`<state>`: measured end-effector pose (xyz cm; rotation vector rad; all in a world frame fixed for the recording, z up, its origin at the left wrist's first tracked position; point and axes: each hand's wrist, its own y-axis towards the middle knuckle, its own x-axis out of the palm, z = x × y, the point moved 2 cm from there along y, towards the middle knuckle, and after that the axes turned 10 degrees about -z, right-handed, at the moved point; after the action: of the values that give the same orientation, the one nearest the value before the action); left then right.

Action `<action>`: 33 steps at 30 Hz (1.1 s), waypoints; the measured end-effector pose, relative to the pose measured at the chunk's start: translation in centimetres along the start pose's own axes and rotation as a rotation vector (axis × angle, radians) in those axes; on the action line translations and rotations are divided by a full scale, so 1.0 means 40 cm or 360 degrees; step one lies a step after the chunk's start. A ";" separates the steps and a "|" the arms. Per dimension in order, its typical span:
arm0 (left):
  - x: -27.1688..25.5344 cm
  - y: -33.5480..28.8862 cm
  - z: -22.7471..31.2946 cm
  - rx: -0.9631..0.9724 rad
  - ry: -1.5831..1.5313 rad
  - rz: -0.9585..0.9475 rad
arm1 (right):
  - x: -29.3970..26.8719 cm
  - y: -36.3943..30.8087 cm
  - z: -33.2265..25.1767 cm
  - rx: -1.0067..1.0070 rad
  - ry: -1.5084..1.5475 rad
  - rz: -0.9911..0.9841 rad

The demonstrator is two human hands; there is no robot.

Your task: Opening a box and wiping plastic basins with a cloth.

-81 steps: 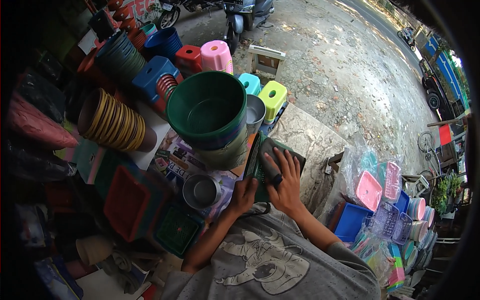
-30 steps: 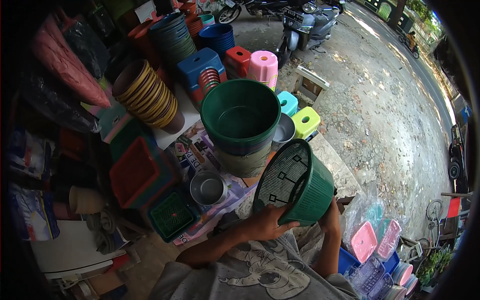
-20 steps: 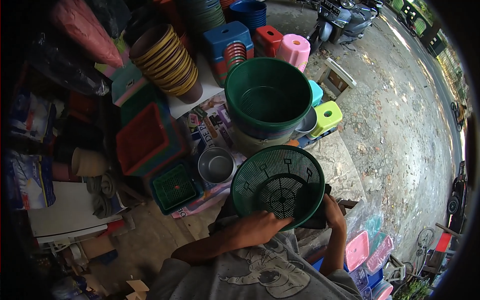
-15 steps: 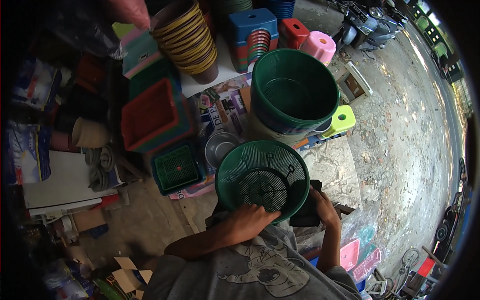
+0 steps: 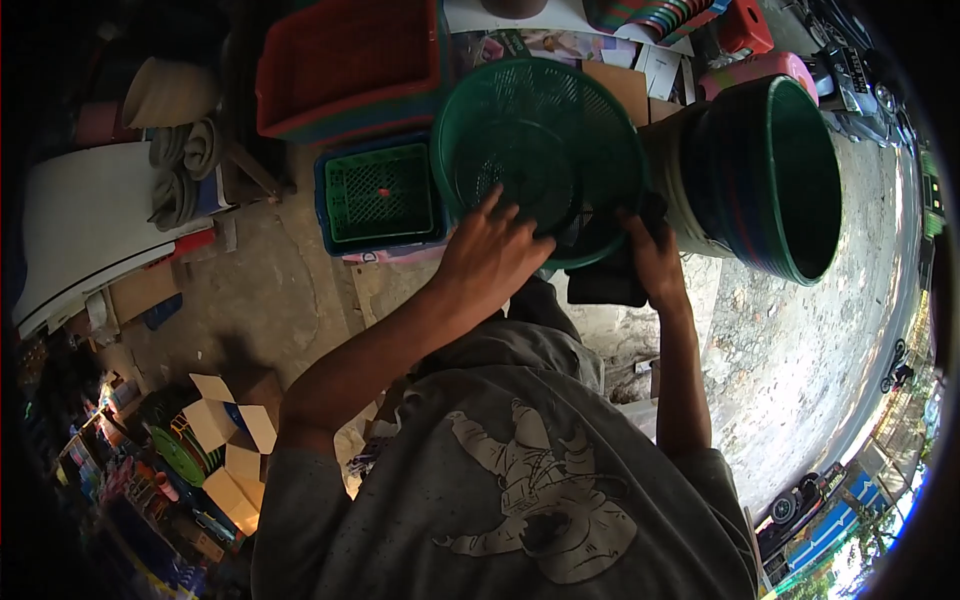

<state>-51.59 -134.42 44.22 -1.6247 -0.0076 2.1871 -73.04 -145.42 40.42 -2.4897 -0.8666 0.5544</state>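
Observation:
A round green plastic basket [image 5: 470, 125] with perforated sides and bottom tilts in front of me. My left hand [image 5: 492, 245] reaches over its near rim, fingers apart and the index finger stretched inside toward the bottom. At the basket's right side, my right hand [image 5: 656, 265] is closed on a black cloth-like bundle [image 5: 607, 284], beside the rim. Whether the right fingers also touch the rim is hidden. Right of that hand, a stack of large round tubs [image 5: 735, 185], green at the mouth, shows from the side.
Left of the basket sits a small rectangular green basket [image 5: 370, 200] in a blue one. Behind it are stacked red trays [image 5: 350, 60]. A pink stool [image 5: 760, 75] stands at the far right, an opened cardboard box [image 5: 225, 425] on the lower left floor.
My view has shifted, so the basket and tubs appear higher. My left hand has gone from gripping the near rim to spread fingers over the basket's inside. My right hand stays at the right side.

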 end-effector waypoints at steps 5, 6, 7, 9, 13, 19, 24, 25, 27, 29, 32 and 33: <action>-0.010 0.098 -0.184 -0.0148 0.0093 0.0063 | 0.035 0.170 -0.052 -0.0005 0.0051 0.0382; 0.001 0.118 -0.220 -0.0150 0.0077 0.0043 | 0.040 0.199 -0.065 0.0163 0.0070 0.0442; 0.008 0.141 -0.251 -0.0179 0.0079 0.0147 | 0.038 0.229 -0.054 0.0199 0.0066 0.0444; 0.036 0.186 -0.306 -0.0203 0.0070 0.0237 | 0.025 0.308 -0.029 0.0215 0.0381 0.0411; 0.143 0.293 -0.420 -0.0203 -0.0013 0.0263 | 0.026 0.471 0.046 0.0268 0.0350 0.0359; 0.295 0.438 -0.551 -0.0261 -0.0136 0.0236 | 0.031 0.736 0.242 0.0284 0.0522 0.0254; 0.372 0.532 -0.623 -0.0385 -0.0228 0.0019 | 0.050 0.904 0.374 0.0369 0.0193 0.0484; 0.392 0.537 -0.641 -0.0441 -0.0231 -0.0073 | 0.070 0.922 0.377 0.0342 0.0184 0.0579; 0.425 0.547 -0.665 -0.0500 -0.0232 -0.0171 | 0.098 0.953 0.374 0.0380 0.0163 0.0593; 0.453 0.555 -0.681 -0.0574 -0.0250 -0.0163 | 0.119 0.969 0.367 0.0418 0.0139 0.0610; 0.487 0.569 -0.687 -0.0600 -0.0154 -0.0029 | 0.124 0.989 0.368 0.0437 0.0152 0.0641; 0.501 0.572 -0.694 -0.0602 -0.0150 -0.0029 | 0.124 0.997 0.370 0.0504 0.0133 0.0674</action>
<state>-38.16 -155.35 11.39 -1.6975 -0.4884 2.3508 -57.88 -166.20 6.18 -2.3799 -0.1920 0.6600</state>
